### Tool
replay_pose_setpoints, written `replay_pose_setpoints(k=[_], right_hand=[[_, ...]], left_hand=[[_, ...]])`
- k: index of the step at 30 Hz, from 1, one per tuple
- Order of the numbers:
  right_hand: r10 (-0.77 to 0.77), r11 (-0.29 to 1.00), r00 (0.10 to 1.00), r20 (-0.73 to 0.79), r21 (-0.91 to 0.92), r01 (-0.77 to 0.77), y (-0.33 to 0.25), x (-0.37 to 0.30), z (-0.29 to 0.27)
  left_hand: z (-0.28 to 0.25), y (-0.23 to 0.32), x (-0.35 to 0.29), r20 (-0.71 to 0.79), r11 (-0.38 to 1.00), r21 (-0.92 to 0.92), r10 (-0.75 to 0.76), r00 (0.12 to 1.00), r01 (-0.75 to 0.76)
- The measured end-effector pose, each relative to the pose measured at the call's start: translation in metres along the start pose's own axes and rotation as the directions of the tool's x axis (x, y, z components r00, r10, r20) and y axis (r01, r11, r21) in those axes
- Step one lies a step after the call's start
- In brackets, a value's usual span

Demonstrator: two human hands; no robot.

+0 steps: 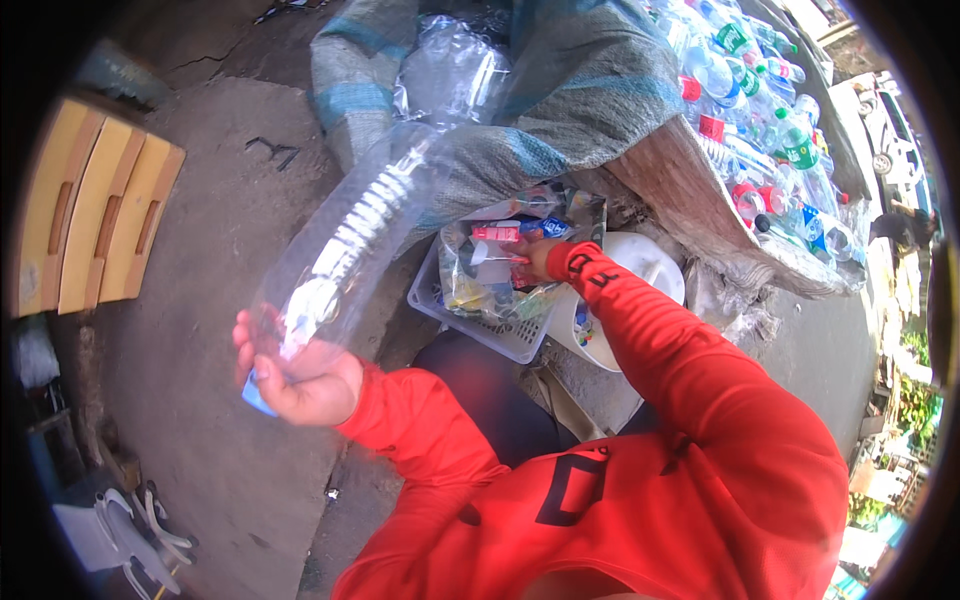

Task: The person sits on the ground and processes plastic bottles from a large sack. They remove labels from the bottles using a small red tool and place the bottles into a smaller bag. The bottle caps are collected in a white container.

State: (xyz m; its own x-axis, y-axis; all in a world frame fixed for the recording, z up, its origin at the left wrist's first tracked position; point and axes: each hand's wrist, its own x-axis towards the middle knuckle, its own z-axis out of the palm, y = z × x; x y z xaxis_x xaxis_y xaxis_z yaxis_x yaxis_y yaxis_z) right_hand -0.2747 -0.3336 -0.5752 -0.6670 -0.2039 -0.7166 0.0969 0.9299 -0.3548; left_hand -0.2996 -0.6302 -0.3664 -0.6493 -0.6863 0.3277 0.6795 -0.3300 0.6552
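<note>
My left hand (305, 385) is closed round the neck end of a big clear plastic bottle (365, 220), just above its blue cap (258, 394). The bottle slants up and away to the right, its far end overlapping a woven sack. Reaching down, my right hand (540, 260) is inside a bag-lined plastic basket (480, 334), among red, white and blue label scraps (497, 232). Its fingers look drawn together beside a white and red scrap; what they hold is partly hidden.
The grey and blue woven sack (590, 90) has clear plastic (450, 75) in its mouth. Many empty bottles (790, 140) are heaped at the far right. A white bucket (655, 268) with caps stands by the basket. Yellow-brown drawers (105, 210) and a grey chair (120, 535) are at left.
</note>
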Motion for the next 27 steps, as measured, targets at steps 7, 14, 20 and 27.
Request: replay_pose_setpoints(k=[7,14,20,27], right_hand=[[-0.1,0.946,0.94,-0.325,-0.324,-0.011,-0.016,-0.1,-0.011],[0.037,0.622,0.664,-0.747,0.538,0.57,-0.007,-0.193,-0.016],[-0.339,-0.32,0.775,-0.533,0.841,0.437,0.002,-0.292,0.002],[-0.1,-0.389,0.852,-0.514,0.809,0.442,0.055,-0.409,0.074]], left_hand=[[0.027,0.039,-0.028,0.138,0.998,0.014,0.057,0.989,-0.059],[0.062,0.101,-0.054,0.394,0.997,0.027,-0.072,0.916,0.067],[0.111,0.127,-0.101,0.761,0.867,-0.181,-0.176,0.625,0.464],[0.176,0.166,-0.18,0.893,0.923,-0.383,0.379,0.241,-0.035]])
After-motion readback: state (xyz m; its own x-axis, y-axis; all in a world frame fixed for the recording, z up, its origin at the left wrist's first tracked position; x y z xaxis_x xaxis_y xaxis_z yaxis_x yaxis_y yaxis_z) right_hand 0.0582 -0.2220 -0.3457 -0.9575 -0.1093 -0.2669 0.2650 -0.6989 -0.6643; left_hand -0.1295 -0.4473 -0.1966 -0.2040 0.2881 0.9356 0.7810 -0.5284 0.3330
